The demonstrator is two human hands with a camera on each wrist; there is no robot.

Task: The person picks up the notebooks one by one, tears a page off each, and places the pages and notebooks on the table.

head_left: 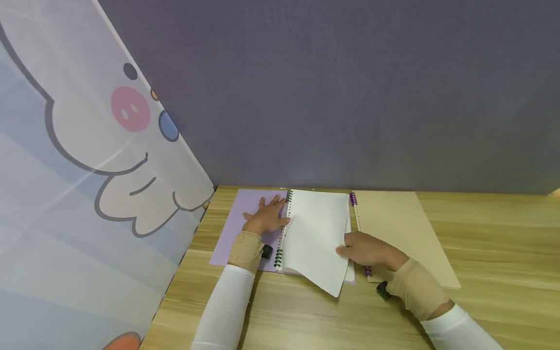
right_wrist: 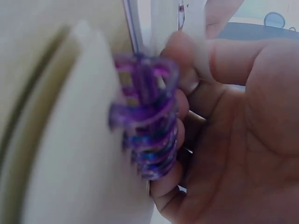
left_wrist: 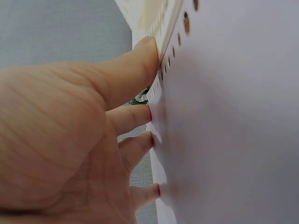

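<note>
A notebook with white pages (head_left: pixel 317 218) and a green coil (head_left: pixel 278 258) lies with its purple cover (head_left: pixel 225 238) spread out to the left. On that cover rests my left hand (head_left: pixel 267 218), fingers apart, the thumb touching the punched edge of the pages. In the left wrist view a row of holes (left_wrist: pixel 186 23) runs beside the thumb. My right hand (head_left: pixel 365 249) pinches the right edge of a white sheet, whose lower corner is lifted and slants over the table. Purple coil rings (right_wrist: pixel 152 112) stand close to the right fingers in the right wrist view.
Right of the white pages lies a beige notebook (head_left: pixel 407 233) with a purple coil (head_left: pixel 353 199), partly behind my right hand. A grey panel (head_left: pixel 350 97) rises along the wooden table's (head_left: pixel 503 243) back edge. A cartoon-printed cloth (head_left: pixel 78 194) hangs on the left.
</note>
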